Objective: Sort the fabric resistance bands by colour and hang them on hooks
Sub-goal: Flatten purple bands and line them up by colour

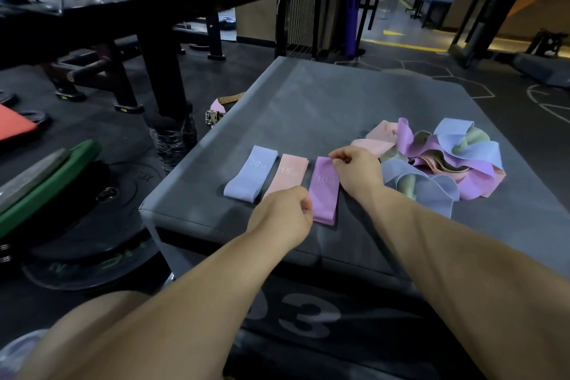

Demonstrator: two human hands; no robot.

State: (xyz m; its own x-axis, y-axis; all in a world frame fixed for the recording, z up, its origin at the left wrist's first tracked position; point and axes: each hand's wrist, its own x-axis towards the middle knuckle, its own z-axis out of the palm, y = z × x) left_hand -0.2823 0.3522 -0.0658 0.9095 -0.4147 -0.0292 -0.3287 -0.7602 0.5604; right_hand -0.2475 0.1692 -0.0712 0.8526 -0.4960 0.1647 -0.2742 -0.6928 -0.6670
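Three bands lie flat in a row on the grey padded box point(308, 102), near its near-left corner: a blue band point(251, 174) marked 20 on the left, a pink band point(288, 174) marked 15 in the middle, and a purple band point(324, 191) marked 10 on the right. The three lie just beside one another, their long sides running near to far. The left grip point(282, 213) is closed, its curled fingers pinching the purple band's left edge at the near end and covering the near end of the pink band. The right grip point(354, 168) is closed too, pinching the purple band's far end between thumb and fingers. To the right of the row, just past the right grip, sits a loose pile point(447, 163) of tangled bands in blue, purple, pink and pale green, heaped over one another on the box. On the floor left of the box lie black weight plates point(92, 225) with a green plate point(46, 185) leaning on them. A belt point(220, 108) with a metal buckle lies by the box's far-left edge, and a black rack point(148, 40) stands behind it.
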